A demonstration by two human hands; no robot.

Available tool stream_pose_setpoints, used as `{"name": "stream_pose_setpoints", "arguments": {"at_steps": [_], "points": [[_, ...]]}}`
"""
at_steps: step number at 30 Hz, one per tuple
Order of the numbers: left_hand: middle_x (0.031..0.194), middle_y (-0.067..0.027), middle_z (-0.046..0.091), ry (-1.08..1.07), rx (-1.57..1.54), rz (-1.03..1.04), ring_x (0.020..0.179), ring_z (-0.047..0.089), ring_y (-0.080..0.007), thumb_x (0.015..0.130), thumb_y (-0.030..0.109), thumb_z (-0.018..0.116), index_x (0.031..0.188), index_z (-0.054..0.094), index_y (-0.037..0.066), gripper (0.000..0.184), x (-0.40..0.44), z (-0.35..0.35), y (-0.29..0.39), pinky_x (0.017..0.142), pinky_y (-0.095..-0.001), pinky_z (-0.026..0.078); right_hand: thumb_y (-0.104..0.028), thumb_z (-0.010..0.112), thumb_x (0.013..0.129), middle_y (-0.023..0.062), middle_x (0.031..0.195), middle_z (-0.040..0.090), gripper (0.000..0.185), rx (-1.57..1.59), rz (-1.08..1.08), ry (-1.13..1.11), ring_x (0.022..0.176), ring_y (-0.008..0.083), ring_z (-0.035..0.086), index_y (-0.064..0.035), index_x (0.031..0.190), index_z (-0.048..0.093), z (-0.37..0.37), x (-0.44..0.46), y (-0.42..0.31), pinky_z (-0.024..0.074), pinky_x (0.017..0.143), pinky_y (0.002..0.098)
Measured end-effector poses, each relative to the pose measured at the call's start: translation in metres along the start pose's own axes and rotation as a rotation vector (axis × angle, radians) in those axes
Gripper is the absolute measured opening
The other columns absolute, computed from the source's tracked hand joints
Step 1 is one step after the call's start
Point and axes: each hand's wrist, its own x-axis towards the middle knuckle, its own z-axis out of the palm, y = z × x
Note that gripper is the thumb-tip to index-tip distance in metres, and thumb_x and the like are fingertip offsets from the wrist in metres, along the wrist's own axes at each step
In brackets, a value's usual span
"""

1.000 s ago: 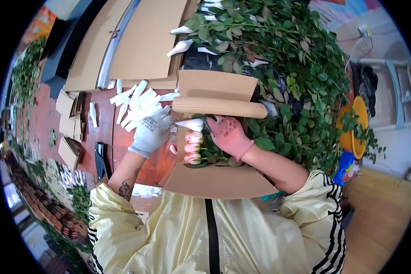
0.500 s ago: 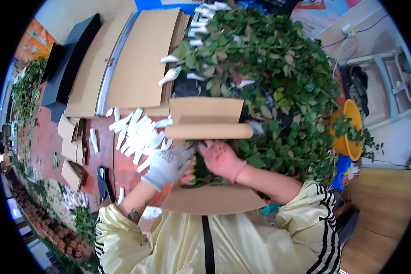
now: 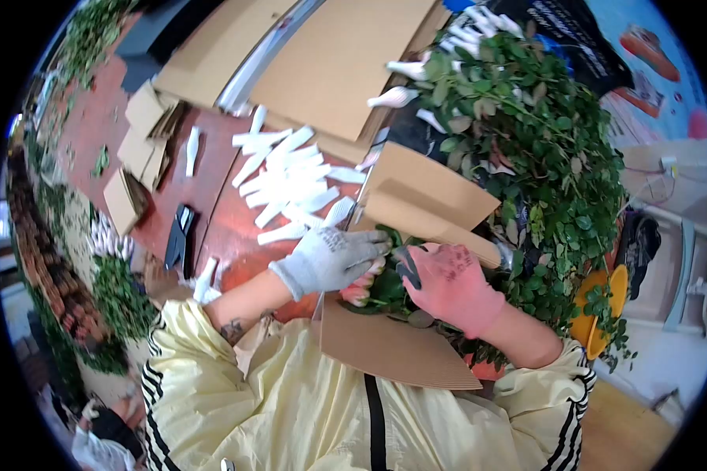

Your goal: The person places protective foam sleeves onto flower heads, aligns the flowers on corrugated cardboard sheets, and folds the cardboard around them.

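My left hand (image 3: pixel 334 259), in a grey-white glove, lies over the pink-and-green rose heads (image 3: pixel 357 290), fingers stretched out toward the leaves. To its right, my right hand (image 3: pixel 452 286) wears a pink glove with dark fingertips. Its fingers are curled down at the green rose leaves (image 3: pixel 389 290); whatever they grip is hidden. A cardboard sheet (image 3: pixel 393 345) lies under the roses and reaches to my jacket. Beyond the hands, more cardboard (image 3: pixel 428 184) is folded with a rounded edge.
White foam sleeves (image 3: pixel 291 184) lie piled on the red table (image 3: pixel 220 200). A black stapler (image 3: pixel 181 239) and small cardboard pieces (image 3: pixel 145 133) are at left. Leafy stems (image 3: pixel 542 149) heap up at right, near a yellow basin (image 3: pixel 601 310). Large cardboard sheets (image 3: pixel 330 63) lie behind.
The view has turned, so the table appears tilted. My left hand's fingers now reach flatter over the roses. My right hand has moved slightly apart from the left, exposing more leaves.
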Motion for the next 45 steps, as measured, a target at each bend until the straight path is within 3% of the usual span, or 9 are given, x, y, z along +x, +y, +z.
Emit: {"name": "stream_pose_setpoints", "arguments": {"at_steps": [5,13,23,26,30,33,35,42,45], "points": [[0.123,-0.0017,0.058,0.003,-0.179,-0.046,0.107,0.057,-0.0194,0.09,0.028,0.045,0.121,0.057,0.013,0.036,-0.002,0.013,-0.006,0.095,-0.0374,0.04,-0.031,0.061,0.077,0.0067,0.083,0.062,0.036,-0.249,0.094,-0.068,0.081,0.0258,0.059,-0.0122,0.108,0.057,0.069,0.004,0.004,0.044,0.075,0.0399],[0.09,-0.0125,0.064,0.416,-0.323,-0.169,0.09,0.062,-0.0261,0.078,0.025,0.064,0.102,0.064,0.006,0.03,-0.005,0.01,-0.028,0.078,-0.0364,0.048,-0.034,0.061,0.075,0.0025,0.087,0.061,0.031,-0.198,0.184,0.048,0.086,0.0244,0.058,-0.0149,0.099,0.057,0.081,0.008,0.002,0.0399,0.081,0.043],[0.082,-0.0158,0.062,0.274,-0.458,-0.355,0.081,0.06,-0.0312,0.081,0.027,0.056,0.084,0.062,0.006,0.022,0.012,0.024,-0.029,0.07,-0.0419,0.047,-0.032,0.063,0.073,0.0033,0.083,0.06,0.026,-0.127,0.203,0.01,0.082,0.0251,0.059,-0.0146,0.091,0.057,0.077,0.013,0.001,0.042,0.076,0.0418],[0.079,-0.0116,0.058,0.479,-0.041,-0.233,0.068,0.06,-0.0294,0.08,0.022,0.058,0.08,0.063,0.008,0.015,-0.003,0.006,-0.024,0.06,-0.0419,0.047,-0.033,0.062,0.074,0.0043,0.083,0.059,0.026,-0.068,0.196,-0.046,0.082,0.0256,0.059,-0.014,0.091,0.056,0.073,0.013,-0.001,0.0416,0.075,0.0436],[0.108,-0.0052,0.064,0.236,0.131,0.179,0.085,0.064,-0.0208,0.087,0.031,0.05,0.117,0.058,0.015,0.035,0.0,0.001,0.004,0.087,-0.0461,0.04,-0.034,0.057,0.077,0.008,0.095,0.058,0.031,-0.133,0.163,-0.025,0.093,0.0286,0.055,-0.0097,0.096,0.054,0.075,0.014,0.001,0.0408,0.078,0.0486],[0.118,-0.0035,0.061,0.081,0.148,0.134,0.099,0.062,-0.0176,0.09,0.034,0.046,0.122,0.055,0.014,0.039,0.002,0.026,-0.01,0.105,-0.0584,0.01,-0.032,0.055,0.079,0.0107,0.093,0.058,0.033,-0.08,0.161,-0.035,0.09,0.029,0.056,-0.0048,0.097,0.054,0.067,0.009,0.002,0.0432,0.079,0.046],[0.119,-0.001,0.061,0.148,0.345,0.187,0.086,0.066,-0.0172,0.09,0.036,0.045,0.123,0.056,0.018,0.039,0.006,0.014,-0.003,0.097,-0.0504,0.034,-0.031,0.054,0.08,0.0109,0.091,0.058,0.033,-0.111,0.054,-0.11,0.082,0.0259,0.058,-0.0047,0.099,0.055,0.043,-0.006,-0.001,0.0447,0.073,0.0387],[0.121,-0.0056,0.059,-0.053,0.15,0.085,0.089,0.064,-0.0223,0.085,0.031,0.051,0.119,0.058,0.013,0.039,0.001,0.01,0.002,0.079,-0.0422,0.046,-0.029,0.06,0.079,0.0087,0.115,0.057,0.035,-0.242,0.069,0.718,0.101,0.0234,0.058,-0.0145,0.112,0.057,-0.045,0.121,0.128,0.0442,0.087,0.0382],[0.12,-0.013,0.058,-0.014,0.003,0.05,0.088,0.063,-0.0303,0.082,0.027,0.055,0.115,0.06,0.007,0.039,0.007,0.006,0.007,0.076,-0.0387,0.05,-0.02,0.06,0.077,0.0121,0.116,0.058,0.031,-0.292,0.392,0.266,0.099,0.0243,0.06,-0.0124,0.107,0.059,-0.037,0.188,0.194,0.0471,0.08,0.0313]]}}
